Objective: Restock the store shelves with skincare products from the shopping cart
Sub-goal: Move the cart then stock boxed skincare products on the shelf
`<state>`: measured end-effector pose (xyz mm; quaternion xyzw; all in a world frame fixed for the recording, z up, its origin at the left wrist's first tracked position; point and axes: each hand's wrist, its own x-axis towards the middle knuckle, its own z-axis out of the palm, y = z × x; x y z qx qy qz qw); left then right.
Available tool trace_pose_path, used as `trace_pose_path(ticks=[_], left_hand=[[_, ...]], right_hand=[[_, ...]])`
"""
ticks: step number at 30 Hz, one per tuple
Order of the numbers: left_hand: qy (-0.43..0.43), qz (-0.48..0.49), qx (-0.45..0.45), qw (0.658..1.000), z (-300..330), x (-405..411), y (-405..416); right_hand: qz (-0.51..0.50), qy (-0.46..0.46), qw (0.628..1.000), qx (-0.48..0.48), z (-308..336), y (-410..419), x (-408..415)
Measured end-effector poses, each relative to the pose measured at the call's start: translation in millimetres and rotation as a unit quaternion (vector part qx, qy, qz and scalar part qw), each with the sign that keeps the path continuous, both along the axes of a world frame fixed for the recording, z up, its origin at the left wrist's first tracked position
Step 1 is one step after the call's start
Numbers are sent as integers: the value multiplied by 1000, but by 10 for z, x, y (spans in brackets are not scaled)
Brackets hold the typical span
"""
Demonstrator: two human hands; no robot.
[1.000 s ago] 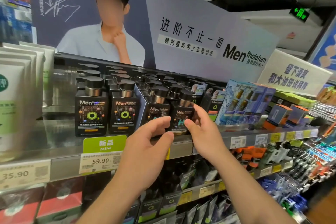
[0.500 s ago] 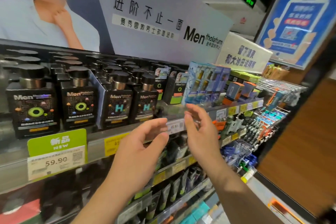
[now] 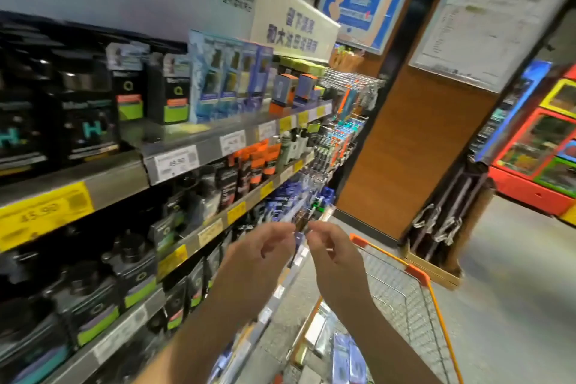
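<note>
Store shelves (image 3: 118, 174) run along the left, packed with dark pump bottles (image 3: 88, 121), black boxes (image 3: 174, 93) and blue boxes (image 3: 230, 72). My left hand (image 3: 255, 262) and my right hand (image 3: 333, 259) hang side by side in mid-air beside the lower shelves, fingers loosely curled and apart, nothing in either. Below and to the right stands the orange-rimmed wire shopping cart (image 3: 417, 271), with blue and white skincare packages (image 3: 346, 352) lying in its basket. The frame is blurred by motion.
A wood-panelled pillar (image 3: 414, 140) stands ahead at the shelf's end, with folded metal racks (image 3: 442, 221) leaning at its base. Red and yellow display cases (image 3: 545, 146) fill the far right. Grey floor (image 3: 514, 290) stretches to the right of the cart.
My view has swung right and down, away from the pump bottles. Both hands have left the upper shelf and dropped toward the cart, which has come into sight.
</note>
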<state>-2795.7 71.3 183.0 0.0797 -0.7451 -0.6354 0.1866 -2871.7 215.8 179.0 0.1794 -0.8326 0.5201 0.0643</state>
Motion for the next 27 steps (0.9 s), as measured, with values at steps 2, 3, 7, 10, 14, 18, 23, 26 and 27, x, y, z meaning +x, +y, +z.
trace_pose_path(ticks=[2, 3, 7, 10, 14, 18, 23, 26, 27], left_hand=[[-33, -42, 8, 999, -158, -66, 190], [-50, -58, 8, 997, -243, -100, 286], [-118, -99, -34, 987, -581, -142, 704], [-151, -123, -78, 978, -902, -109, 1069], [-190, -160, -197, 948, -1439, -13, 1456], [-239, -179, -312, 902, -1979, 149, 1634], [-186, -140, -502, 833, -1939, 364, 1736], [-271, -222, -505, 789, -1929, 386, 1771], [-277, -245, -522, 768, -1960, 377, 1774]], right_hand=[[-25, -18, 1000, -3, -94, 256, 86], [-37, -26, 999, -3, -138, 382, 132], [-72, -58, 996, 10, -344, 837, 284], [-102, -89, 990, 25, -521, 1199, 405], [-149, -128, 979, 57, -756, 1692, 627], [-184, -193, 959, 98, -1109, 2207, 912], [-215, -235, 890, 326, -1902, 2765, 1282], [-194, -253, 859, 401, -2051, 2838, 1426], [-190, -247, 862, 399, -2069, 2827, 1440]])
